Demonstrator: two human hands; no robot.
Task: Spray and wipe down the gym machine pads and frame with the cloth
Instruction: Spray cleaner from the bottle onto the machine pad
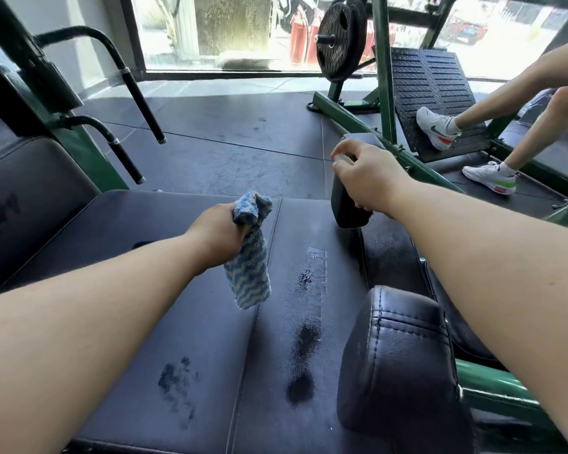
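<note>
1. The left hand (pixel 220 237) grips the blue-and-white cloth (pixel 248 270), which hangs over the black pad (pixel 164 257) at centre.
2. The right hand (pixel 371 178) grips the dark spray bottle (pixel 345 204), at 2 o'clock from the cloth.
3. Wet patches (pixel 304 362) lie at 6 o'clock.

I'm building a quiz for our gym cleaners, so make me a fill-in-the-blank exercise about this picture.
1. The left hand grips a zigzag-striped ____.
2. The right hand holds a dark spray ____.
3. The weight plate sits on a frame painted ____.
Missing words: cloth; bottle; green.
</note>
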